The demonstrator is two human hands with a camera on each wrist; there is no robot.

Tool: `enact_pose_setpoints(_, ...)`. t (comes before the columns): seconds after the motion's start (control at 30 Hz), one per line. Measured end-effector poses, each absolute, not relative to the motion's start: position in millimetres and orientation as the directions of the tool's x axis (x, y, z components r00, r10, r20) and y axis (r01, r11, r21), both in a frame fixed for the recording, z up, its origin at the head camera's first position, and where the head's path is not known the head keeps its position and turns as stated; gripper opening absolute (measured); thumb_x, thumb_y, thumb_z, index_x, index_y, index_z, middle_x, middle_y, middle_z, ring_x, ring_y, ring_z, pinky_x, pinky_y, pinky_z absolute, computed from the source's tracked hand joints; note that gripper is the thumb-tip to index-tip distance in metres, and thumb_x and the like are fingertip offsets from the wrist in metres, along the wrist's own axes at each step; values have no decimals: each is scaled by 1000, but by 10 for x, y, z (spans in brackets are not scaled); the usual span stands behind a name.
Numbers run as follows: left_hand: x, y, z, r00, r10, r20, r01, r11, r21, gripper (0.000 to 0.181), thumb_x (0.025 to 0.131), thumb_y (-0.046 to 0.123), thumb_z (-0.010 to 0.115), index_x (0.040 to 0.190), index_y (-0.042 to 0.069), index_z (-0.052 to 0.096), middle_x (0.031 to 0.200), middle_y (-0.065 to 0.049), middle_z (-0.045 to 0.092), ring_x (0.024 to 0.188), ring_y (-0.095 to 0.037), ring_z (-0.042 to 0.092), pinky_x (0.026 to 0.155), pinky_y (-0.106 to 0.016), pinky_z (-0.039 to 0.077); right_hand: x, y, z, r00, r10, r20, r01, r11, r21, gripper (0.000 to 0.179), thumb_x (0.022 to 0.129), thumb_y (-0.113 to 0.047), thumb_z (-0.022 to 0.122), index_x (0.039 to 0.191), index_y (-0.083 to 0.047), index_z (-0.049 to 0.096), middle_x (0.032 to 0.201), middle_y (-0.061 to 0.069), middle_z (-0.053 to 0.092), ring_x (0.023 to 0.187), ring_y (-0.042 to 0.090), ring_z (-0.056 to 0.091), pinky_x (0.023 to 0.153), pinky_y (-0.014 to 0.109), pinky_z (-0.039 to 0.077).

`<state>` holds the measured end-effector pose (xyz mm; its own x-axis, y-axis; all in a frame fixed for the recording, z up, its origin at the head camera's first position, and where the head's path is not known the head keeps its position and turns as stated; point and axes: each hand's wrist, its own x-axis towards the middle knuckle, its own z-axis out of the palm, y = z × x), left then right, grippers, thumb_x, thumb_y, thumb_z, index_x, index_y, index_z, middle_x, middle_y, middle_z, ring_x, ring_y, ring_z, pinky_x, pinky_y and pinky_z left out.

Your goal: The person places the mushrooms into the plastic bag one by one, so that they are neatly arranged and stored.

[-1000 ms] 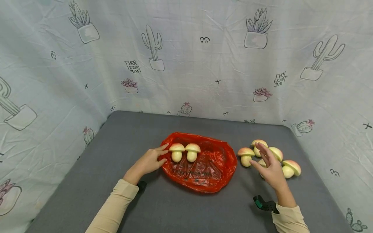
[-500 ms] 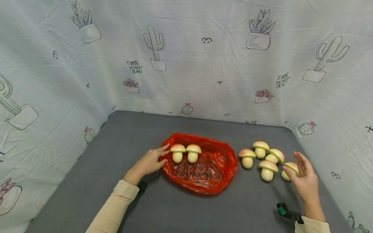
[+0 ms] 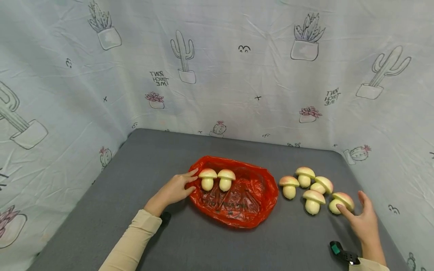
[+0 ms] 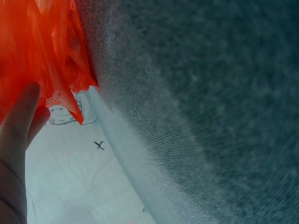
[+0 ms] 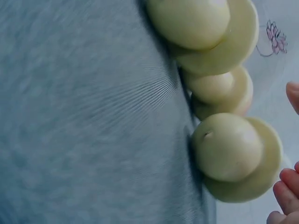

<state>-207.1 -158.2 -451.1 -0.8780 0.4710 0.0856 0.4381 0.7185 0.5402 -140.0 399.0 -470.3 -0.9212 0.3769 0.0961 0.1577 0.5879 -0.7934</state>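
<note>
A red plastic bag (image 3: 234,222) lies spread wide with its mouth up, and two toy mushrooms (image 3: 207,179) (image 3: 226,180) sit side by side in its left part. At the bag's left rim rests my left hand (image 3: 175,188), fingers spread and fairly straight against the plastic. In the left wrist view, its fingers (image 4: 21,121) lie along the outside of the bag (image 4: 42,46). My right hand (image 3: 365,222) is spread around the rightmost mushroom (image 3: 342,202), thumb overlapping its stem in the head view, the other fingers past its right side. A gap shows between fingertips and mushroom (image 5: 229,149) in the right wrist view.
Several more yellow mushrooms with pinkish caps, among them a front one (image 3: 313,201) and a left one (image 3: 289,187), lie grouped right of the bag on the grey table (image 3: 237,248). A white curtain (image 3: 217,67) printed with cacti hangs behind and along the sides.
My right hand has moved right and toward me, from over the mushroom group to the rightmost mushroom. The left hand stays at the bag's rim; the head view has shifted slightly.
</note>
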Motion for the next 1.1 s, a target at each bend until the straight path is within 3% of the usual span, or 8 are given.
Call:
enact_pose_setpoints(0.07, -2069, -1583, -4512, -877, 472, 88, 442, 720, 536, 45, 91, 14, 63, 132, -2, 54, 148, -15, 39, 39, -2, 26, 48, -20, 35, -1403, 4009, -4729, -918, 392, 66, 196, 591, -782, 92, 89, -28, 65, 152, -1, 3, 157, 25, 5, 144, 39, 3, 113, 56, 7)
enact_pose_setpoints(0.53, -2076, -1579, -4531, -876, 471, 105, 452, 723, 523, 44, 90, 12, 64, 130, -3, 55, 147, -14, 41, 41, -1, 23, 51, -21, 34, -1421, 4051, -4934, -910, 414, -5, 251, 542, -802, 97, 87, -26, 67, 152, 0, 0, 156, 28, 4, 143, 40, 5, 115, 52, 6)
enact_pose_setpoints(0.63, -2074, -1578, -4530, -877, 469, 107, 451, 722, 526, 44, 90, 12, 64, 130, -3, 55, 146, -14, 42, 41, -1, 23, 51, -21, 34, -1434, 4046, -4972, -921, 391, -3, 225, 524, -821, 97, 87, -21, 67, 152, 1, -2, 155, 30, 5, 142, 41, 9, 117, 43, 6)
enact_pose_setpoints(0.73, -2073, -1576, -4527, -878, 468, 105, 448, 723, 526, 44, 90, 12, 63, 130, -3, 55, 146, -14, 42, 41, -1, 23, 52, -21, 34, -1437, 4048, -5000, -931, 365, -5, 210, 523, -826, 96, 88, -18, 66, 151, 1, -4, 154, 32, 5, 140, 43, 12, 115, 24, 8)
enact_pose_setpoints(0.87, -2076, -1574, -4526, -881, 462, 100, 442, 730, 521, 45, 90, 13, 64, 131, -2, 55, 146, -15, 42, 41, -1, 23, 52, -21, 35, -1433, 4054, -5024, -939, 343, -4, 200, 538, -819, 97, 88, -19, 66, 151, 1, -6, 154, 32, 2, 139, 44, 12, 94, -2, 10)
enact_pose_setpoints(0.93, -2077, -1572, -4526, -883, 459, 99, 440, 732, 520, 45, 90, 13, 64, 131, -2, 55, 146, -15, 42, 42, -1, 23, 52, -21, 35, -1435, 4056, -5033, -939, 344, -4, 201, 540, -818, 97, 88, -19, 66, 151, 2, -6, 154, 32, 2, 139, 45, 13, 86, -7, 10)
enact_pose_setpoints(1.1, -2070, -1569, -4531, -881, 463, 99, 441, 728, 525, 44, 90, 12, 64, 131, -3, 55, 147, -15, 41, 41, -1, 22, 51, -21, 34, -1447, 4058, -5052, -934, 358, -15, 209, 512, -833, 96, 90, -17, 65, 151, 1, -7, 154, 31, 1, 140, 40, 11, 92, -5, 11)
